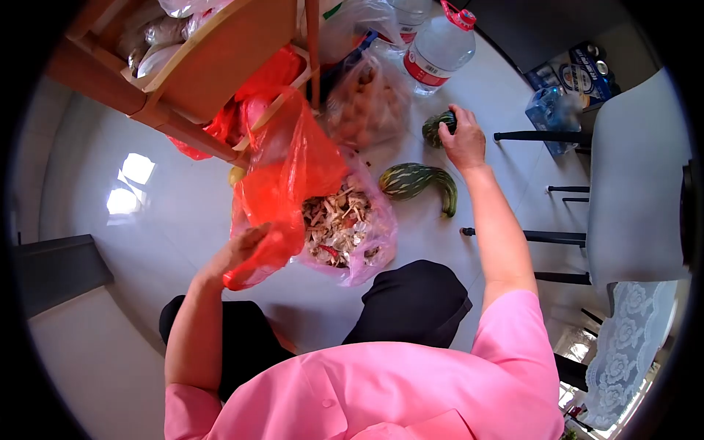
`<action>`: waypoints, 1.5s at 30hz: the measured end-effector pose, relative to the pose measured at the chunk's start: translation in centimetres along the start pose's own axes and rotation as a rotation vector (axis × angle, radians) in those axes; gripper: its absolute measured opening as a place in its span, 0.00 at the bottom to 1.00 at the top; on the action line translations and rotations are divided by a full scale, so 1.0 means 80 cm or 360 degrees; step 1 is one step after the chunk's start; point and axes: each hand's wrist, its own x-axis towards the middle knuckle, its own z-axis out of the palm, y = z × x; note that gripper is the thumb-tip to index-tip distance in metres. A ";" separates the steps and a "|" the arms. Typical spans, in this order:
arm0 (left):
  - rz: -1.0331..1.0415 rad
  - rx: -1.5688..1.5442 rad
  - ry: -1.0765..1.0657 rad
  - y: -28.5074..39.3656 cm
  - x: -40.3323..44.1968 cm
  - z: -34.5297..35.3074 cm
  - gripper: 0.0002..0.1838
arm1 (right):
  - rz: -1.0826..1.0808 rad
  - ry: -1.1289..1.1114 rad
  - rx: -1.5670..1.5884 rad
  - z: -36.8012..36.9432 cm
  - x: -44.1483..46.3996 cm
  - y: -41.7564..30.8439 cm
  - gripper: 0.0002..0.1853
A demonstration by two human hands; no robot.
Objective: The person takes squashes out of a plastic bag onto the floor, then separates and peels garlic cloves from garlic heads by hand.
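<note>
Pink shirt and two black-trousered knees fill the near side of the head camera's view, as a person reaches both arms out over a pale floor.

Two green striped squashes lie to the right of the bags: a long curved squash resting free on the floor, its neck bent toward the person, and a second squash just beyond it. The right hand is part closed over that second squash, thumb and bent fingers grasping it; whether it bears any weight cannot be told.

The left hand is curled on one red bag, gripping the thin plastic, with some fingers hidden in its folds. Touching the red bag is one pale pink bag, its mouth wide, holding dry brown and white scraps with bits of red among them.

Behind stands one clear bag of round brown items, too many overlapping to count. Two large water bottles are in view: a front bottle with a red cap, and a rear bottle cut by the frame.

One chair stands at right, one wooden rack at upper left.
</note>
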 end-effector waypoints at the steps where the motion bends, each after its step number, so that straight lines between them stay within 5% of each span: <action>1: -0.0163 -0.0372 0.0153 0.006 -0.005 -0.008 0.21 | -0.0007 -0.0026 0.0006 0.002 -0.004 -0.003 0.22; 3: -0.0227 -0.0959 0.0247 -0.021 -0.008 -0.032 0.26 | -0.0016 -0.0070 0.0023 0.009 -0.013 -0.014 0.22; 7: 0.0067 -0.0829 0.0094 0.012 -0.005 -0.047 0.27 | -0.0184 -0.0041 -0.0040 0.024 -0.036 -0.041 0.21; 10: 0.0198 -0.1441 0.0205 0.021 -0.001 -0.044 0.28 | -0.0372 -0.0108 -0.0102 0.037 -0.055 -0.064 0.22; 19: 0.0056 -0.1981 0.0869 0.009 0.008 -0.040 0.33 | -0.0428 -0.0345 -0.0146 0.108 -0.079 -0.115 0.27; 22: 0.0025 -0.1872 0.0746 0.015 0.001 -0.044 0.38 | -0.0462 -0.0356 -0.0171 0.127 -0.088 -0.116 0.28; 25: 0.0062 -0.0639 0.0753 0.012 0.006 -0.036 0.38 | -0.0457 -0.0346 -0.0196 0.137 -0.097 -0.117 0.28; 28: -0.0257 -0.0262 0.0738 0.012 0.010 -0.029 0.36 | -0.0447 -0.0346 -0.0228 0.150 -0.111 -0.119 0.28; 42: 0.0001 0.0236 0.1171 0.002 0.016 -0.015 0.25 | -0.0463 -0.0643 -0.0224 0.165 -0.127 -0.123 0.29; 45: 0.0281 0.0891 0.1455 -0.003 0.015 -0.010 0.16 | -0.0530 -0.0528 0.0013 0.158 -0.128 -0.138 0.35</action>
